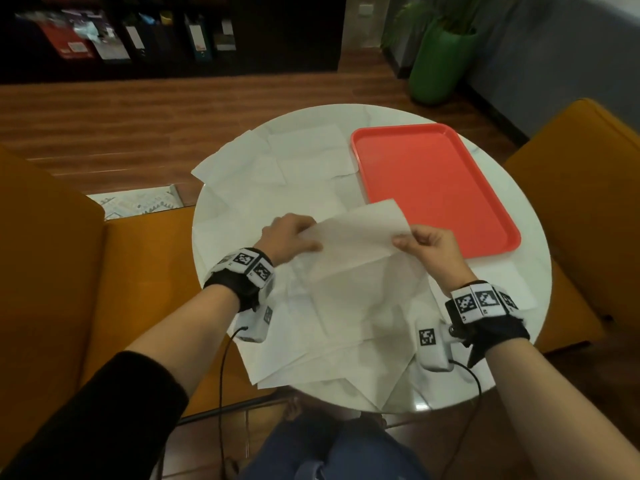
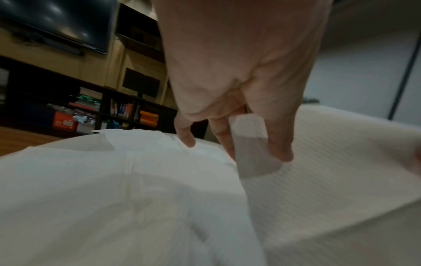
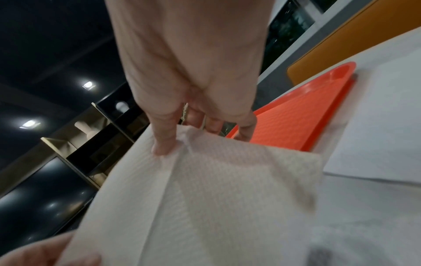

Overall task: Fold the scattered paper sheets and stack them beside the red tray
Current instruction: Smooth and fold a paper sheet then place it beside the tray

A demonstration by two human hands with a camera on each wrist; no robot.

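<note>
Two hands, left (image 1: 289, 237) and right (image 1: 427, 245), each pinch an end of one sheet (image 1: 356, 233), lifted over the table (image 1: 512, 195) at the tray's (image 1: 433, 188) 7 o'clock. Light, limp, tearable tissue: hold corners gently. Other sheets (image 1: 304, 157) lie at 11 o'clock.

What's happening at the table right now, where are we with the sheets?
A person holds one paper sheet above the round table, the left hand pinching one end, the right hand the other. More sheets lie scattered flat on the table. The red tray holds nothing, and no clear stack shows beside it.
</note>
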